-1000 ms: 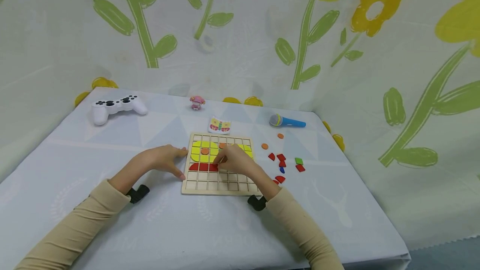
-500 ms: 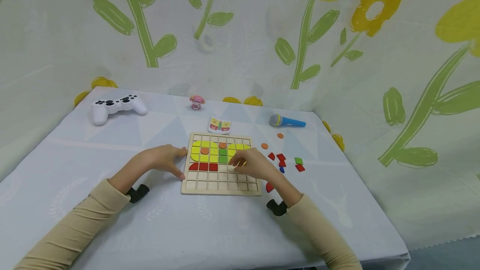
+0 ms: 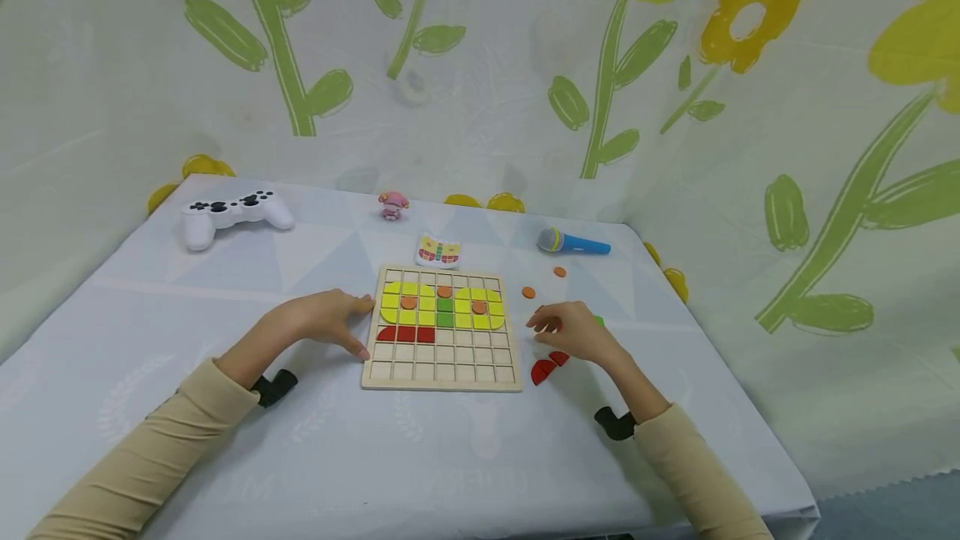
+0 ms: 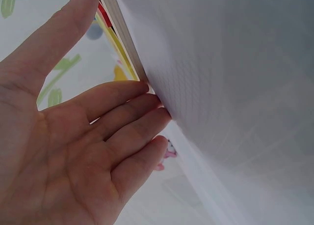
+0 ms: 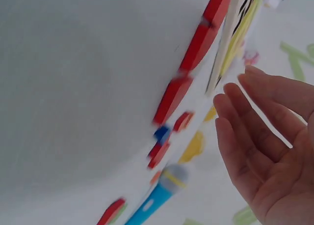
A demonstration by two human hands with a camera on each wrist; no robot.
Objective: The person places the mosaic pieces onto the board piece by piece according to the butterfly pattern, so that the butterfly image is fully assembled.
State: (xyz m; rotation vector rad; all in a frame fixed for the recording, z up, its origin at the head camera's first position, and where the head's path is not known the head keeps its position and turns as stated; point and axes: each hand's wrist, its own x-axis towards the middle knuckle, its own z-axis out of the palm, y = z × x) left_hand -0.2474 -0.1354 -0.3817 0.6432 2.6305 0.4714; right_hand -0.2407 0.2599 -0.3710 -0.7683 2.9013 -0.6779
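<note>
A wooden grid board (image 3: 465, 373) lies on the table, bearing yellow pieces (image 3: 390, 302), orange discs (image 3: 445, 292), two green squares (image 3: 445, 319) and a row of red pieces (image 3: 406, 334). At its left edge is my left hand (image 3: 327, 319), thumb and fingers spread against the side; the left wrist view shows its fingertips (image 4: 142, 86) near the board's edge. Right of the board, my right hand (image 3: 573, 332) hovers over loose pieces, holding nothing, its fingers (image 5: 250, 126) loosely bent in the right wrist view. Loose red pieces (image 3: 543, 371) lie just below it; others are partly hidden.
Behind the board stands a small pattern card (image 3: 438, 252). Farther back are a pink figurine (image 3: 393, 205), a white game controller (image 3: 237, 217) and a blue toy microphone (image 3: 576, 242). Two loose orange discs (image 3: 528, 292) lie beyond the right hand.
My right hand has moved right, off the board's red row and over to the loose pieces. A third red piece now shows in that row. The left hand stays put.
</note>
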